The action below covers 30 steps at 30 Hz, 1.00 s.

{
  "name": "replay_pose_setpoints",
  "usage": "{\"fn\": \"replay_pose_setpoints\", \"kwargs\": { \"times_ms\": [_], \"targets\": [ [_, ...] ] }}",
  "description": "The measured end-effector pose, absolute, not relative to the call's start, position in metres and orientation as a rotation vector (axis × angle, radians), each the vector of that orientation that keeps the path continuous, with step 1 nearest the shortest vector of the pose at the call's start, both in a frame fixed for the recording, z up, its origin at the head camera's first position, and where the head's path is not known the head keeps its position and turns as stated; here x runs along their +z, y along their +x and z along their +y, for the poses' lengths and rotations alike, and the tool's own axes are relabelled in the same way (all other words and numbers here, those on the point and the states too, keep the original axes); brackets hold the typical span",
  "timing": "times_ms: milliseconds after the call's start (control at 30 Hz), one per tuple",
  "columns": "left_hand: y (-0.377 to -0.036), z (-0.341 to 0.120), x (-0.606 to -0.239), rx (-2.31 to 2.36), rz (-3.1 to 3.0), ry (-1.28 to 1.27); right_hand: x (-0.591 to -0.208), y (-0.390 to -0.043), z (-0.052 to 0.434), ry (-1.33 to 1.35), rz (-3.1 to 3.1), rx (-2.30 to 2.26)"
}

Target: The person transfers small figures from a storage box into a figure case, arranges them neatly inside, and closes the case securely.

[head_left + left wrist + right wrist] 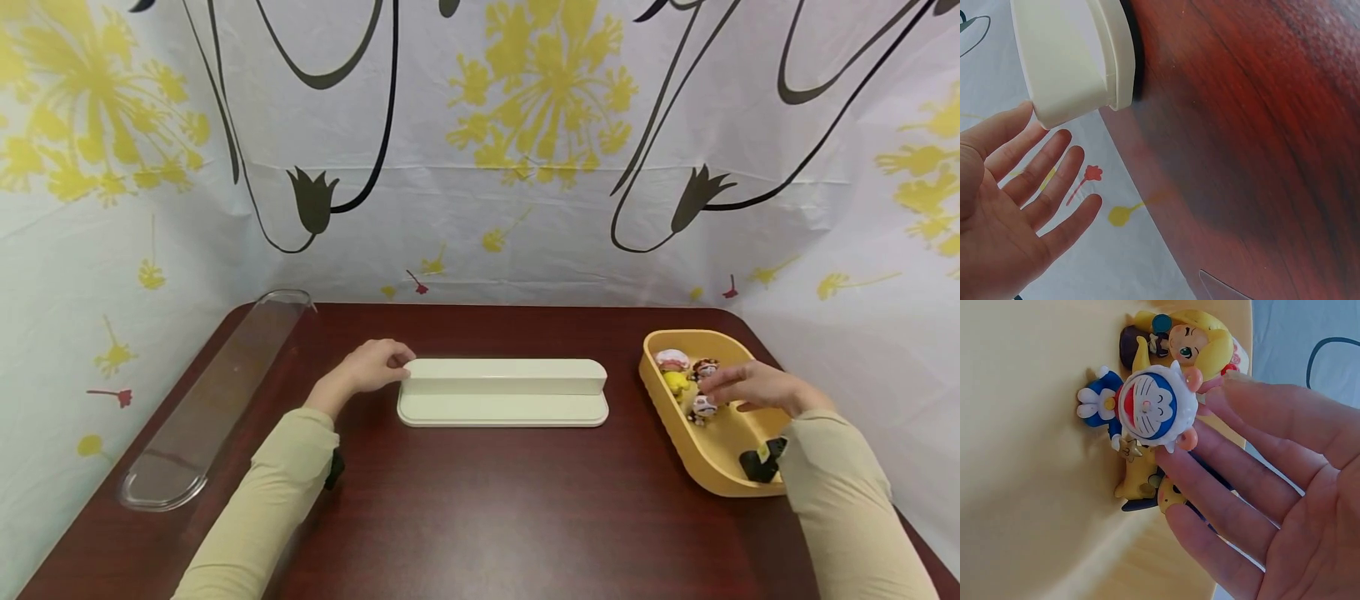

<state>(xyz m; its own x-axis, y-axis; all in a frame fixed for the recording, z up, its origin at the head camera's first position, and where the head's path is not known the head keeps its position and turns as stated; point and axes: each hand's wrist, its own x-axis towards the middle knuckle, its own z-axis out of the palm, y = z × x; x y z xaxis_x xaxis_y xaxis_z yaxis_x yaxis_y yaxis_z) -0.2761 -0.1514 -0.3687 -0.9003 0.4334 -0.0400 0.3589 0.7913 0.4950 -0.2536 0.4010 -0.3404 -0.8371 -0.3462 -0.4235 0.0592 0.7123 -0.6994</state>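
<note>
My left hand is at the left end of a cream two-step display stand. In the left wrist view its thumb and index fingertips touch the stand's corner, the other fingers spread loosely. My right hand reaches into a yellow tray holding several small figurines. Its extended fingers and thumb come close around the head of a blue-and-white cat figurine in a white sheep hat. Beside that one lies a blonde, winking figurine; another, partly hidden figurine sits behind the fingers.
A long clear plastic cover lies along the table's left side. Inside the tray's near end is a black object with a yellow-green patch. The dark red table is backed by a flower-patterned curtain.
</note>
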Motion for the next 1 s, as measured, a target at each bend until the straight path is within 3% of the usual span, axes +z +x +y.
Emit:
{"fn": "replay_pose_setpoints", "kwargs": {
  "times_ms": [1000],
  "targets": [
    [-0.276, -0.152, -0.371, 0.733, 2.836, 0.645, -0.36, -0.259, 0.394, -0.133, 2.331, -1.02]
  ]
}}
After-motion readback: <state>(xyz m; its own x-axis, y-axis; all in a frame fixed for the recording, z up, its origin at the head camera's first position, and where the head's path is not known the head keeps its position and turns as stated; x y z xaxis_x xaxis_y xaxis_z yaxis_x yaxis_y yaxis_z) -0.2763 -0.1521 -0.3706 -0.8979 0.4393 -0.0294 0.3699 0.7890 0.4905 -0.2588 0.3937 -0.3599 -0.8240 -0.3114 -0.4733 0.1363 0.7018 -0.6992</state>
